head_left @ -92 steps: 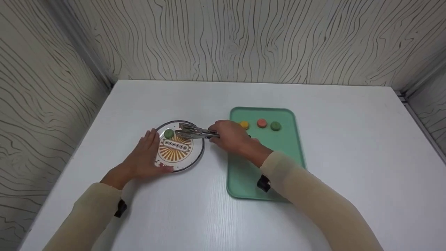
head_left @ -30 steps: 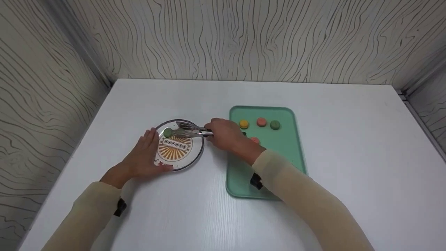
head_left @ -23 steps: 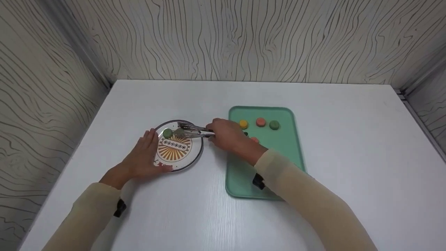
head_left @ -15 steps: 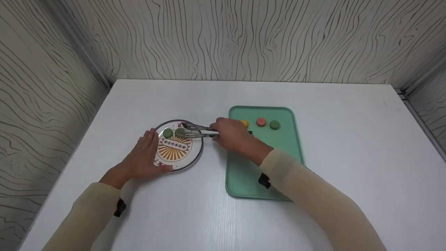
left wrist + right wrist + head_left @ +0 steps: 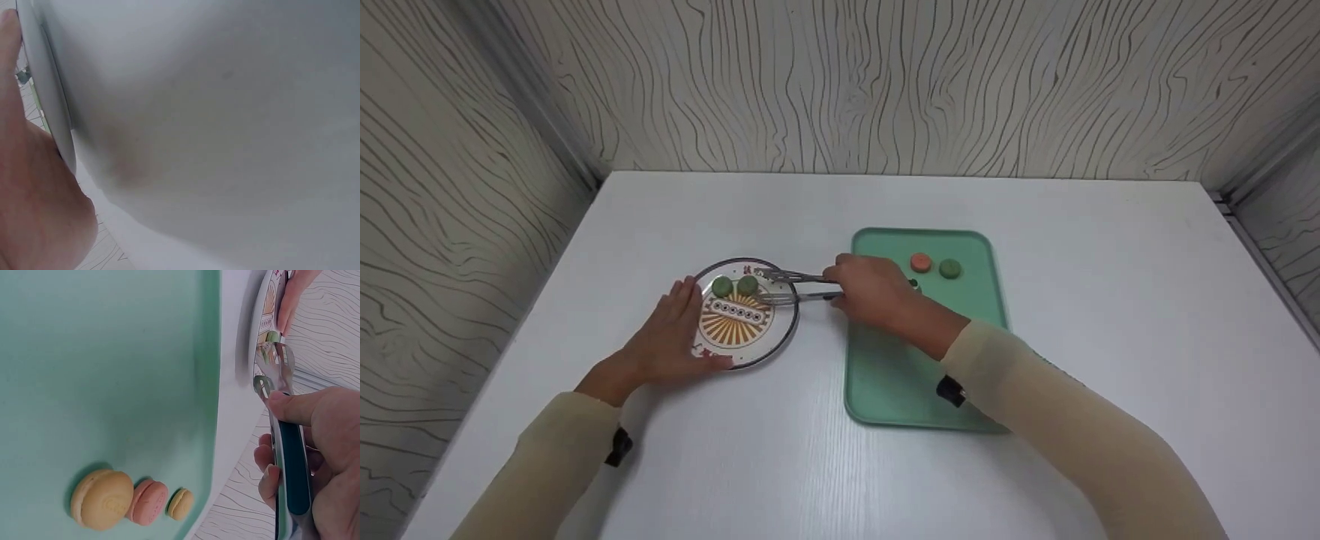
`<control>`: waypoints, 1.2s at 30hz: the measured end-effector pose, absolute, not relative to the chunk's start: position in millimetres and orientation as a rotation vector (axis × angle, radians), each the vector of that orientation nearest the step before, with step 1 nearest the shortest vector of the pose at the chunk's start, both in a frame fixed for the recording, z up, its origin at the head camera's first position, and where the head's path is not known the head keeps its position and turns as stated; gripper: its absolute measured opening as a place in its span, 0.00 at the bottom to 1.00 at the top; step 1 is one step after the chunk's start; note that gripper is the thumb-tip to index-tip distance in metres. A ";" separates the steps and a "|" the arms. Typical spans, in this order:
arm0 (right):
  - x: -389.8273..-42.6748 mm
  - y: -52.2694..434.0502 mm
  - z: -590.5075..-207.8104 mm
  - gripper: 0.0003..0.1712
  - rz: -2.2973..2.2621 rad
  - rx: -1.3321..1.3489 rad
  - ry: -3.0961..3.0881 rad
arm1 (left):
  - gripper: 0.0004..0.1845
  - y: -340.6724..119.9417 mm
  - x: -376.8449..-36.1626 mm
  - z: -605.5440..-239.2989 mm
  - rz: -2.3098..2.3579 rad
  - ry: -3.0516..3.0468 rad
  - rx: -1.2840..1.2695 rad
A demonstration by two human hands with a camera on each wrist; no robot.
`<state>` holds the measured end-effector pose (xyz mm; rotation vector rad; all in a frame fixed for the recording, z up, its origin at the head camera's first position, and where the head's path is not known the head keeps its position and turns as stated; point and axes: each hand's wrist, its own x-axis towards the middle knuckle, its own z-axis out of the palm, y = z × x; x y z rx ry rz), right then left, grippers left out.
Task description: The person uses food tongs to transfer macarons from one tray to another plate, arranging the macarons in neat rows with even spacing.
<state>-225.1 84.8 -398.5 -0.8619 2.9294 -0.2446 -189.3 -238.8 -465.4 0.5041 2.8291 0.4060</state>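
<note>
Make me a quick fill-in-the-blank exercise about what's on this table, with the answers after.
The person's ____ hand holds the tongs.
Both macarons on the plate are ____.
The left hand touches the rim of the ____.
In the head view, the plate lies ____ of the tray.

Missing words: right, green, plate, left.

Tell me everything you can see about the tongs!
The tongs look like shiny metal, with openings in their wide ends and dark teal on the handle. The right hand grips them. They point left, their two arms spread apart, ends over the plate beside a green macaron. I can't tell whether the ends touch the plate.
</note>
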 end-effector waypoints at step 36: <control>-210.1 145.0 -386.0 0.20 -0.492 -0.953 3.022 | 0.72 -238.1 -189.2 -463.1 0.410 2.810 0.468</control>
